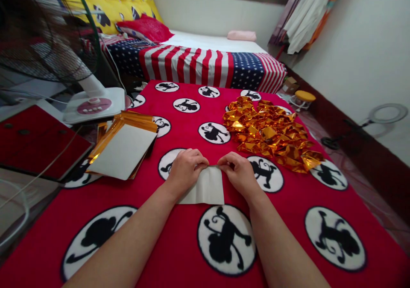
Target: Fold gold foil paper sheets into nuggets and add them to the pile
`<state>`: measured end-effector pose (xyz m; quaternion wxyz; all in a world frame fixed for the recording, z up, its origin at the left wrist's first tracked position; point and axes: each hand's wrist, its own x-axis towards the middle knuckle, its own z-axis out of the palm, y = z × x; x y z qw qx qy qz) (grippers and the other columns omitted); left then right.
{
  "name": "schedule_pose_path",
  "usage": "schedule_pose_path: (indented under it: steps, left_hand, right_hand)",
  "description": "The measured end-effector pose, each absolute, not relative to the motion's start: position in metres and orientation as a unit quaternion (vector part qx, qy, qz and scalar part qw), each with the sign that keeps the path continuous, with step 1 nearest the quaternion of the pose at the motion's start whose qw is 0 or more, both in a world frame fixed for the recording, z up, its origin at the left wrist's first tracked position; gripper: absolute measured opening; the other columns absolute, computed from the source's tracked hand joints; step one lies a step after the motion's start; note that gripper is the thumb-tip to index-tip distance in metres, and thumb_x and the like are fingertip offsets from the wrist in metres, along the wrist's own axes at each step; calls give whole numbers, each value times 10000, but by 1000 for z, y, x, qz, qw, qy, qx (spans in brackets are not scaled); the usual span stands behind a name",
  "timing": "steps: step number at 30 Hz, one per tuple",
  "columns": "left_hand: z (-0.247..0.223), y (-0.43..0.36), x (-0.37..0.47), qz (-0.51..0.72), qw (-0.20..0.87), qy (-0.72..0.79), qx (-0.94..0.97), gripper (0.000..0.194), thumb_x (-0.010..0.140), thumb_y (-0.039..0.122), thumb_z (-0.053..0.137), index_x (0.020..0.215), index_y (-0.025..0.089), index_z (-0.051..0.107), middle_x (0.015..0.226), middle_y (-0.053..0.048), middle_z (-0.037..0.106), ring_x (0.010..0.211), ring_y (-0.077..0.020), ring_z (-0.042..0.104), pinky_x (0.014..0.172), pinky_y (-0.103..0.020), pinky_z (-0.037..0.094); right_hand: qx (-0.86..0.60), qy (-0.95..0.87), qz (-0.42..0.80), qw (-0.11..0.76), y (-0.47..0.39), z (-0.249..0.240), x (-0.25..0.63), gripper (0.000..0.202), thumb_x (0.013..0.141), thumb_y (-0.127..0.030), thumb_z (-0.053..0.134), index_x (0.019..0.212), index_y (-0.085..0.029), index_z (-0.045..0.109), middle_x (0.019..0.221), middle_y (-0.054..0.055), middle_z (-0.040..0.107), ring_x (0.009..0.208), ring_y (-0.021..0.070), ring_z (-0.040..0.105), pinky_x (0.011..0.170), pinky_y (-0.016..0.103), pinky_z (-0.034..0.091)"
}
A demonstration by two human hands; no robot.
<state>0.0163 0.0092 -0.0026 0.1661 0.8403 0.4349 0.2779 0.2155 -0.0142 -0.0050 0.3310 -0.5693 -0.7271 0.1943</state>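
Observation:
A creased, pale sheet of paper (209, 187) lies on the red patterned cloth in front of me, its white side up. My left hand (188, 168) pinches its far edge and covers part of the sheet's left side. At the far right corner, the fingertips of my right hand (237, 170) are pressed together on the paper. To the left rests a stack of gold-backed paper sheets (124, 149), the top one white side up. A heap of folded gold foil paper pieces (265, 130) spreads out to the right.
A red cloth with monkey circles (282, 241) covers the table. An electric fan (96, 102) stands at the left, near a dark red panel (38, 138). Behind the table is a bed (205, 68); a yellow stool (304, 96) is on the floor at right.

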Motion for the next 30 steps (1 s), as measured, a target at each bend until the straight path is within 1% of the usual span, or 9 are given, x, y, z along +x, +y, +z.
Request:
schedule_pose_path:
  steps: [8,14,19,25,27,30]
  left_hand:
    - [-3,9,16,275,160,433,843,114,856,183,634,838,223,740,840,-18,668,825,-171,566,791,-319,397]
    - [-2,9,16,268,149,432,848,141,861,177,621,834,231,749,837,-23,675,810,-168,567,775,-322,394]
    - [-2,10,15,262,132,427,855,141,857,178,626,821,235,751,836,-19,680,806,-167,561,771,-326,386]
    - [-1,9,16,255,127,429,857,177,882,189,588,822,229,749,839,-30,677,806,-173,559,784,-336,384]
    - [-1,9,16,253,123,431,857,175,879,185,590,817,229,748,838,-28,676,809,-175,561,785,-340,380]
    - [-1,8,17,249,116,435,858,170,873,179,596,808,230,745,836,-25,673,818,-179,561,780,-345,375]
  right_hand:
    - [-572,-741,163,313,-16,-4,212,218,799,-35,576,754,-208,699,790,23,625,803,169,586,734,269,424]
    - [-582,-740,153,300,-16,-1,210,257,777,6,551,720,-204,688,787,34,618,797,176,581,737,277,435]
    - [-597,-737,145,282,-16,-1,209,269,780,9,540,706,-207,684,786,40,620,807,179,583,750,281,445]
    - [-611,-740,134,247,-17,4,207,264,777,5,556,687,-205,689,779,43,628,792,173,592,733,268,442]
    - [-613,-742,134,236,-17,6,208,261,775,-1,555,695,-203,699,790,47,643,786,174,603,726,268,442]
    - [-614,-733,167,239,-17,8,212,288,768,2,529,770,-208,727,836,44,691,799,175,634,729,266,453]
